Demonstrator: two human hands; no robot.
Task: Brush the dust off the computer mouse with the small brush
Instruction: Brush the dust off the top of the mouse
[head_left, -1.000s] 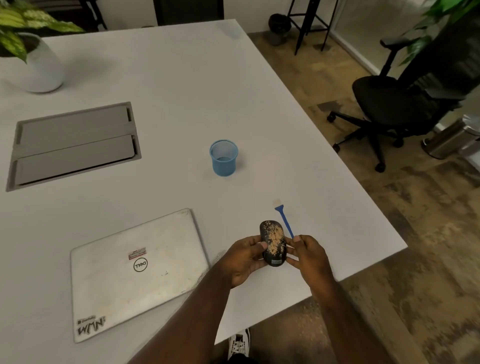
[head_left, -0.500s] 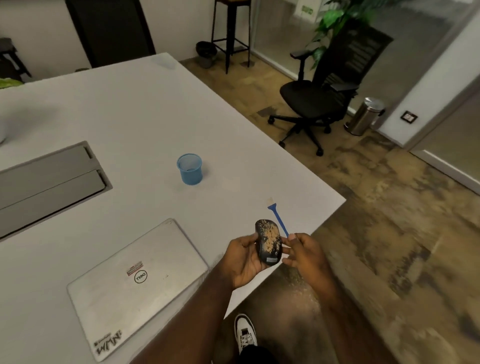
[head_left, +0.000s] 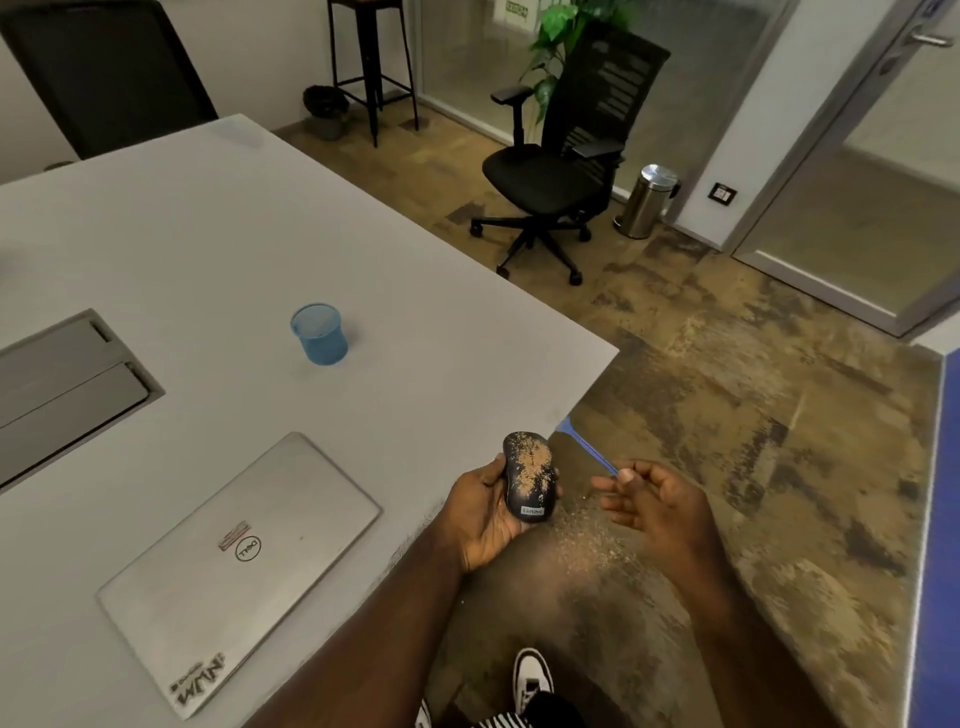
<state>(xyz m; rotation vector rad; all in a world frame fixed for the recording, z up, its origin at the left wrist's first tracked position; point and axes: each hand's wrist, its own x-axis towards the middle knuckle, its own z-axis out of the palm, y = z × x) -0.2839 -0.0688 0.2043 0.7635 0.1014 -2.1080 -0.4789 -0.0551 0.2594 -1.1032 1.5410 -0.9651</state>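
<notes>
My left hand (head_left: 483, 512) grips a black computer mouse (head_left: 529, 475) speckled with tan dust, held just past the table's right edge and over the floor. My right hand (head_left: 654, 504) pinches the thin handle of a small blue brush (head_left: 584, 446) between thumb and fingertips. The brush head points up and to the left, a short way to the right of the mouse and not touching it. Tan dust grains lie scattered on the floor below the two hands.
A closed silver laptop (head_left: 239, 566) lies on the white table (head_left: 218, 249) at the lower left. A blue mesh cup (head_left: 318, 334) stands mid-table, and a grey cable hatch (head_left: 62, 384) sits at the left. A black office chair (head_left: 561, 161) and a metal bin (head_left: 647, 200) stand on the floor.
Both hands have moved from above the table to beyond its right edge. The right hand with the brush has drawn away from the mouse, and my view has swung right.
</notes>
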